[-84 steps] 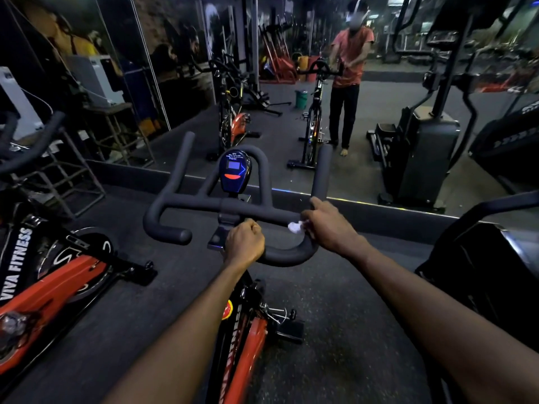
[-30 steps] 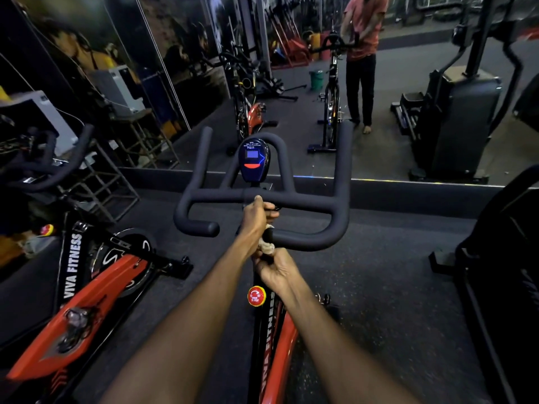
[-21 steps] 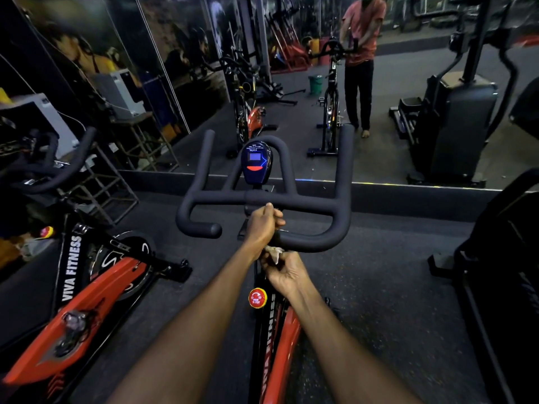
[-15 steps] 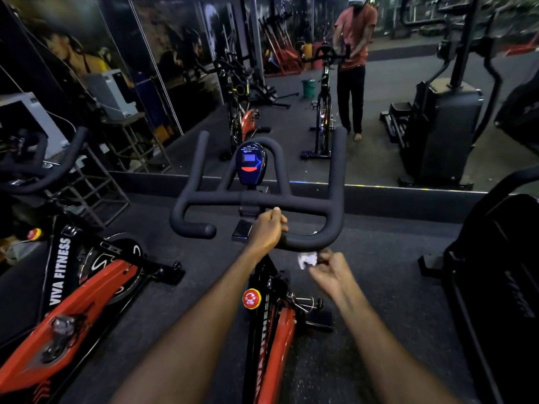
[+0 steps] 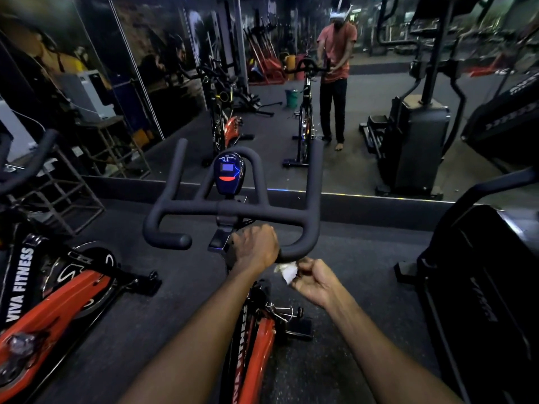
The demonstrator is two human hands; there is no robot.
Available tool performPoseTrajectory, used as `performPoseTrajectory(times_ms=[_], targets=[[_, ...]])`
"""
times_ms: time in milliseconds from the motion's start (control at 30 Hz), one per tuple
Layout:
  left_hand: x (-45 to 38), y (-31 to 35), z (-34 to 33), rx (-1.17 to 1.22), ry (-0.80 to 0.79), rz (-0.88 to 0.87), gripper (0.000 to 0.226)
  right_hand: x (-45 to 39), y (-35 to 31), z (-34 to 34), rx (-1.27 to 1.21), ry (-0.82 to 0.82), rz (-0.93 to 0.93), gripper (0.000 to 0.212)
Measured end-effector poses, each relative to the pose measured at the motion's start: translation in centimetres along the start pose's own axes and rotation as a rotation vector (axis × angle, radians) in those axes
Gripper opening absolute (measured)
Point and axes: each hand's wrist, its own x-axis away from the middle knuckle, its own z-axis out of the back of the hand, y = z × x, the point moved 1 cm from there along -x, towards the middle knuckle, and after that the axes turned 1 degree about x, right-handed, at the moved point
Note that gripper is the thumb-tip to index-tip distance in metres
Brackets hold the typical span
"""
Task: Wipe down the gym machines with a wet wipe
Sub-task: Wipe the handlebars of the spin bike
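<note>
- Since half a second ago, the right hand (image 5: 316, 282) has come up closer to the padded black handlebar (image 5: 233, 211) of the red-and-black spin bike (image 5: 256, 339), bringing the crumpled white wet wipe (image 5: 287, 272) just under the bar's near right curve; the left hand (image 5: 256, 247) has stayed put.
- Both forearms reach forward from the bottom edge of the view, the left one straight up the bike's centre line, the right one angling in from the right.
- White lettering "VIVA FITNESS" runs along the black frame of the neighbouring red spin bike (image 5: 43, 310) at left; part of "FITNESS" shows on the near bike's frame.
- Left hand's fingers wrap over the bar's near centre, grasping it.
- Right hand's curled fingers pinch the wipe, which sits beside the left hand's knuckles, touching or nearly touching the bar.
- An oval black console with a blue screen (image 5: 228, 175) stands above the bar's middle.
</note>
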Motion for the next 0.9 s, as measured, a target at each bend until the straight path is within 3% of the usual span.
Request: performPoseTrajectory(times_ms=[167, 267, 367, 533, 667, 733, 900], targets=[[-0.2, 1.7, -0.3, -0.04, 0.02, -0.049, 0.034, -1.9, -4.2, 0.5, -0.097, 0.087, 0.068, 0.03], [-0.4, 2.8, -1.0, 0.047, 0.052, -0.034, 0.032, -1.8, -3.9, 0.7, -0.026, 0.046, 0.001, 0.026], [-0.9, 4.4, -1.4, 0.169, 0.152, -0.02, 0.033, -1.4, -4.2, 0.9, 0.081, 0.027, 0.0, 0.029], [-1.8, 5.4, -1.0, 0.365, 0.373, -0.008, 0.031, -3.3, -8.4, -0.8, -0.014, 0.115, 0.109, 0.033], [-3.2, 6.0, -0.2, 0.436, 0.503, -0.056, 0.028, -2.6, -6.7, -0.1, 0.091, -0.033, -0.002, 0.033], [-4.3, 5.9, -0.1, 0.43, 0.497, -0.081, 0.027, -3.1, -7.1, -0.4, 0.09, -0.041, 0.002, 0.033], [-6.6, 5.5, -0.5, 0.385, 0.35, -0.158, 0.028, -5.9, -10.4, -2.0, 0.052, 0.147, 0.146, 0.031]])
